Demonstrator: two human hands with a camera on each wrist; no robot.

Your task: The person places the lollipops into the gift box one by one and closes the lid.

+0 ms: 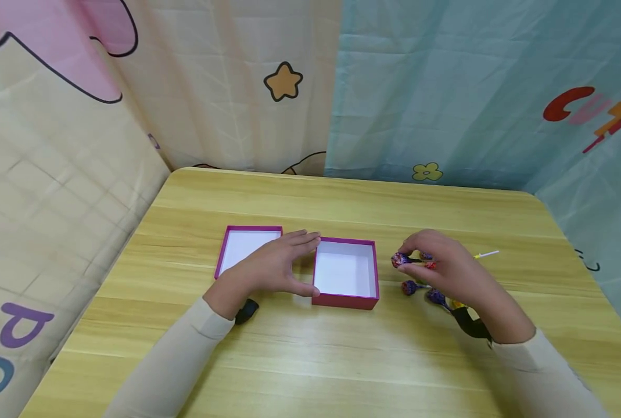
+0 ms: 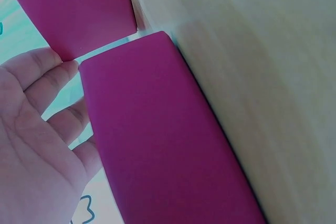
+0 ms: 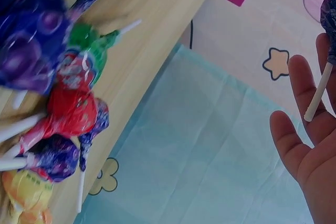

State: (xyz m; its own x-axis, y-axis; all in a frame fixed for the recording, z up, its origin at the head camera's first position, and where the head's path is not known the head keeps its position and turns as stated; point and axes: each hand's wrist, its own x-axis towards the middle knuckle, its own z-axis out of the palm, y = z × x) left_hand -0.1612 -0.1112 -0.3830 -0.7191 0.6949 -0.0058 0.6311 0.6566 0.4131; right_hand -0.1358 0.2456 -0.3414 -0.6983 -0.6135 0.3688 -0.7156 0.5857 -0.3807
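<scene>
A square magenta box [image 1: 345, 303] with a white inside stands with its top uncovered on the table. At its left side rests my left hand [image 1: 276, 264], thumb at the front corner and straight fingertips at the back one. In the left wrist view these fingers [image 2: 44, 85] reach the corner of the box [image 2: 79, 9]. My right hand [image 1: 441, 264] pinches a lollipop [image 1: 398, 260] in a dark purple wrapper, right of the box. The right wrist view shows the white stick of this lollipop [image 3: 318, 94] lying against the fingers.
Beside the box, partly under my left hand, lies a matching magenta lid [image 1: 244, 247], white side up. Several wrapped lollipops lie below and around my right hand, among them a red one [image 3: 73, 111], a green one [image 3: 92, 51] and a yellow one [image 3: 26, 190]. Curtains hang behind the table [image 1: 341, 360].
</scene>
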